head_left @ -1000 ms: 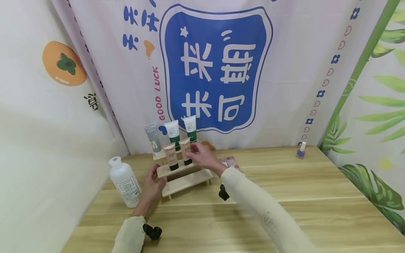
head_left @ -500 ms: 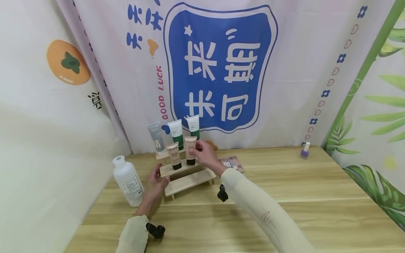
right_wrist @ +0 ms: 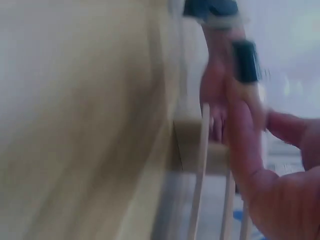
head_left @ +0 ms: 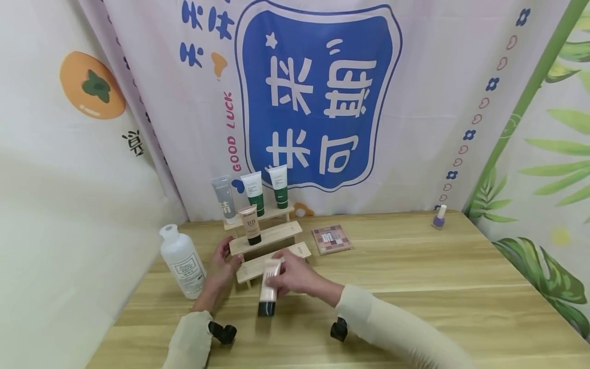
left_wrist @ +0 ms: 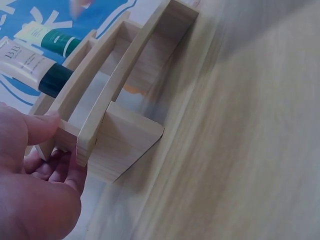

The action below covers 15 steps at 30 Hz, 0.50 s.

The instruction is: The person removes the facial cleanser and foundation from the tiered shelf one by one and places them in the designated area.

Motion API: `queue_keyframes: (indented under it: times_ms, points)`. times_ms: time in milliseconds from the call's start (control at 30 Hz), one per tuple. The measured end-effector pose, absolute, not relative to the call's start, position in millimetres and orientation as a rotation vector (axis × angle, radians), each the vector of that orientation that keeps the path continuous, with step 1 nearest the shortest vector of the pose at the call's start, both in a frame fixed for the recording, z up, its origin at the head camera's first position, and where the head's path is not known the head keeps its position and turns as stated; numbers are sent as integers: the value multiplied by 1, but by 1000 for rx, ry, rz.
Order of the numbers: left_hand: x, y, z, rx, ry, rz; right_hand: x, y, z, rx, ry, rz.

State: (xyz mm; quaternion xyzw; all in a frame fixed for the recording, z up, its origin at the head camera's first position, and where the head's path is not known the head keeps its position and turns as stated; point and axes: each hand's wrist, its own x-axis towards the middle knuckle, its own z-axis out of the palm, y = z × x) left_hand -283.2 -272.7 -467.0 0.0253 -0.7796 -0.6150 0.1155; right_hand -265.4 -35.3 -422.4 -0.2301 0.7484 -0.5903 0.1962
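My right hand (head_left: 297,274) pinches a beige BB cream tube (head_left: 267,294) in front of the three-tier wooden display stand (head_left: 279,232), black cap pointing down toward me. In the blurred right wrist view the tube's dark cap (right_wrist: 246,61) sticks out beyond the fingers. At the stand's left end, my left hand (head_left: 223,270) grips the middle shelf; the left wrist view has the thumb on top and fingers (left_wrist: 60,167) curled beneath. Another BB cream tube (head_left: 251,225) stands on the middle shelf. Two white-and-green tubes (head_left: 254,192) and a grey tube (head_left: 224,199) occupy the top shelf.
A white bottle (head_left: 184,262) stands left of my left hand. To the right of the stand lies an eyeshadow palette (head_left: 332,239). Farther right, near the back edge, is a purple nail polish bottle (head_left: 439,218). A printed curtain (head_left: 424,128) hangs behind the wooden table (head_left: 396,266).
The right hand has taken the right BB cream tube off the middle shelf and brought it forward and down, before the stand. The left hand stays at the stand's left end.
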Motion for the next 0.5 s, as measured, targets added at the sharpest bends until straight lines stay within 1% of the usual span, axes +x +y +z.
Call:
queue_keyframes:
  times_ms: [200, 367, 500]
  points:
    - [-281, -270, -464, 84, -2275, -1823, -251, -58, -444, -659, 2076, -1477]
    - [-279, -270, -464, 105, -2294, -1831, -247, -74, -458, -646, 2050, -1422]
    - [-280, -272, -464, 99, -2313, -1803, -249, -81, -461, -668, 2107, -1338]
